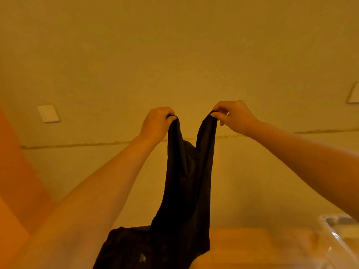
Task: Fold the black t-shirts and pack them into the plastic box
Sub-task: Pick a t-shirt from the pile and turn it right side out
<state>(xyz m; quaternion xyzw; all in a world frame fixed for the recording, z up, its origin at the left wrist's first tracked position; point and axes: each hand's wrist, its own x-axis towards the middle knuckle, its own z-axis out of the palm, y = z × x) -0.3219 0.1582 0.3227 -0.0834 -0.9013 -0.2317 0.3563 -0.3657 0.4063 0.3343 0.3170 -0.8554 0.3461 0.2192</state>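
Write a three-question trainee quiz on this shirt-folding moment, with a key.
1. True or false: both hands pinch the hanging black fabric t-shirt.
2. Where is the clear plastic box? A) lower right B) upper left
3. Fill in: the shirt hangs in front of a plain ____.

Key:
1. True: the left hand and the right hand each pinch a top edge.
2. A
3. wall

Counts in view
One hanging black cloth t-shirt (186, 191), two bare hands, one clear plastic box (342, 235) lower right, seemingly two white wall plates.
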